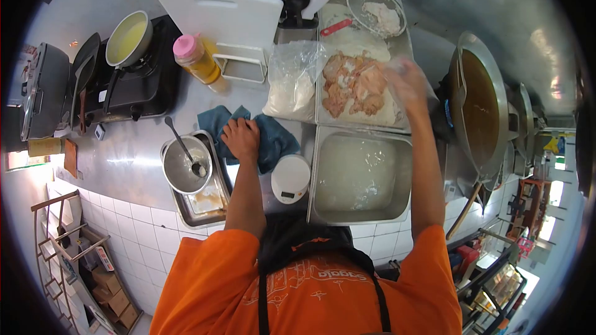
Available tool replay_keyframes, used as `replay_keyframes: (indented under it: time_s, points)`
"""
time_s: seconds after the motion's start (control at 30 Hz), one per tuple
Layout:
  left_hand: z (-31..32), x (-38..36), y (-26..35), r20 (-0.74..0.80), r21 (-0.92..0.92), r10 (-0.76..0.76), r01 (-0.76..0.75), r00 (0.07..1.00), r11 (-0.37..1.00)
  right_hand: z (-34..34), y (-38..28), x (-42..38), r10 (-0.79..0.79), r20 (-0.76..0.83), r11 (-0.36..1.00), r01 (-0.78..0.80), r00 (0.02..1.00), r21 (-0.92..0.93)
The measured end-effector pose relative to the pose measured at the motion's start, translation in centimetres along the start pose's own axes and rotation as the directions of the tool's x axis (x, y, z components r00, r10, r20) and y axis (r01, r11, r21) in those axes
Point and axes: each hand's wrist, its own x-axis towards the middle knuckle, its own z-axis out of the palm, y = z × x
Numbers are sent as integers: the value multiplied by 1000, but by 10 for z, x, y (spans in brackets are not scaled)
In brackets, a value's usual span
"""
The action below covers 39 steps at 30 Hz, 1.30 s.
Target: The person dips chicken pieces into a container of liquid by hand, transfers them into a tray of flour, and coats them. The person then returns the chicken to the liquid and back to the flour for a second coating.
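My left hand [241, 139] rests on a crumpled blue cloth [278, 142], fingers bent against it. Blurred by motion, my right hand [406, 84] is over the right side of a metal tray [320, 102] that holds raw meat pieces [355, 84] on white flour. Whether that hand holds anything is hidden by the blur. Behind the meat lie a red-handled tool [336, 27] and a round strainer [376, 12] with floury clumps. A bag of white powder [292, 90] stands left of the tray. Nearer me is a metal pan of cloudy liquid [360, 174].
A white scale [290, 178] sits beside the liquid pan. To its left, a pot [186, 164] with a spoon stands on a small tray [217, 208]. A pink-capped oil bottle [200, 59] and a stove [149, 93] are back left. A large wok of brown oil [481, 108] is at right.
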Motion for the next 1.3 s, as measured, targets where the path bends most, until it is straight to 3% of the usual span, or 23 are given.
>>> replay_keyframes:
  time_s: [0.03,0.1,0.17,0.2,0.27,0.3,0.37,0.47,0.53,0.6,0.67,0.73,0.77,0.83,0.97,1.03,1.17,1.23,1.27,1.3]
  points:
    - [-1,2,1,13,8,-2,2,1000,1000,23,4,24,-21,-86,994,12,996,-105]
    - [1,2,1,-7,-3,-1,1,1000,1000,63,14,58,-55,-80,998,52,995,-38]
    - [0,3,1,-1,1,5,-5,1000,1000,116,64,92,-525,-91,848,510,847,-142]
    - [1,3,1,-3,-1,5,-5,1000,1000,125,61,93,-523,-98,849,508,847,-144]
    - [-1,3,2,6,0,9,-9,1000,1000,152,41,83,-145,-123,970,165,982,177]
    - [0,4,2,18,4,5,-5,1000,1000,158,32,77,-140,-127,972,161,982,170]
    - [4,4,2,-23,22,30,-29,999,999,156,10,67,-270,-276,961,241,922,-134]
    - [4,4,1,1,20,20,-20,1000,1000,115,-30,70,-364,-270,928,322,891,-190]
    - [4,5,1,10,12,14,-14,1000,1000,96,-40,101,-328,-355,944,290,876,-158]
    - [3,5,2,14,11,8,-8,1000,1000,85,-11,159,-474,-407,869,340,781,-360]
    - [2,6,2,53,-3,-10,10,999,1000,62,-17,199,-367,-327,864,189,871,-466]
    - [4,5,0,34,18,-5,4,999,1000,57,15,242,-165,-68,743,79,984,-665]
    - [6,6,0,15,30,7,-7,1000,1000,59,48,267,-165,-60,743,84,984,-664]
    - [8,7,0,18,30,2,-3,1000,1000,72,111,300,10,196,531,161,981,-832]
    - [7,7,0,33,32,-4,3,999,999,78,102,276,129,245,515,146,961,-845]
    - [6,5,1,38,35,-8,6,999,999,83,96,270,299,73,433,-67,951,-899]
    - [7,6,0,10,26,2,-2,1000,1000,92,105,260,200,-15,484,-112,980,-868]
    - [6,6,0,7,21,0,0,1000,1000,102,129,266,218,-271,706,-343,938,-620]
    - [6,6,1,12,19,-6,6,1000,1000,97,126,268,212,-275,707,-341,938,-619]
    - [7,7,1,12,16,-7,7,1000,1000,84,99,253,72,-93,596,-117,993,-794]
